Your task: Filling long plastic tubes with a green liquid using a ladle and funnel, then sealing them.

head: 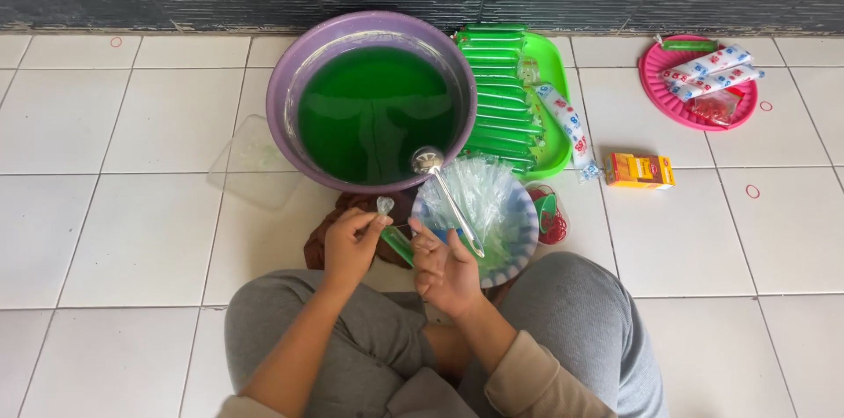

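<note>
Seated on the white tiled floor. Our left hand pinches shut the twisted top of a narrow clear plastic tube bag of green liquid; our right hand is closed around its lower end. Just beyond: large purple plastic basin of green liquid, metal ladle resting across the small bowl of clear plastic bags. Toward the wall edge, green tray of filled tubes; pink tray near the far right corner.

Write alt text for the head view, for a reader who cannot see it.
A person seated on a white tiled floor holds a thin green-filled plastic tube in the left hand and right hand. Ahead stands a purple basin of green liquid, a ladle and a green tray of filled tubes.
</note>
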